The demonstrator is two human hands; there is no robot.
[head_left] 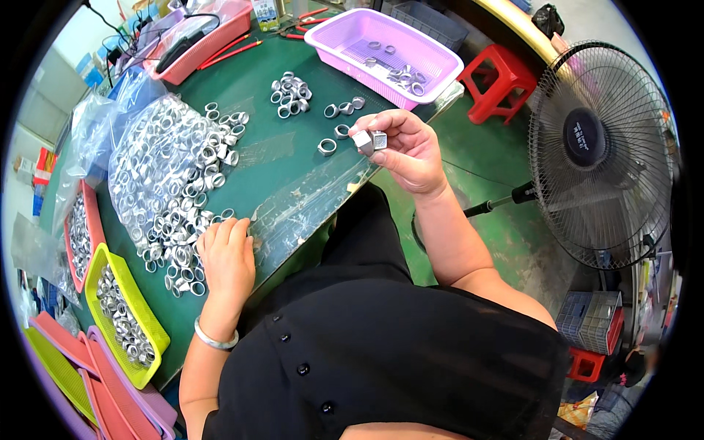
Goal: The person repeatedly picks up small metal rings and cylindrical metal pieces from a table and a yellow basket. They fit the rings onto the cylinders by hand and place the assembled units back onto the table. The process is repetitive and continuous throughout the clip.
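My right hand [414,154] is raised over the table's near edge, thumb and fingers pinching silver metal rings [370,141] with square flat faces; two faces show. Just left of it, a few loose rings [327,147] stand on the green table. My left hand [228,253] lies on the tabletop, fingers slightly bent, beside the right border of a large heap of rings [194,202]. Its fingertips are close to one ring; whether they touch it I cannot tell. The heap spills from a clear plastic bag [139,158]. A smaller cluster of rings [291,95] sits farther back.
A purple basket [330,45] with several rings stands at the back right. Yellow-green [156,339] and pink [94,213] baskets of rings line the left. Red-handled pliers [293,33] lie at the back. Beyond the table's right edge are a red stool [506,70] and a large fan [587,139].
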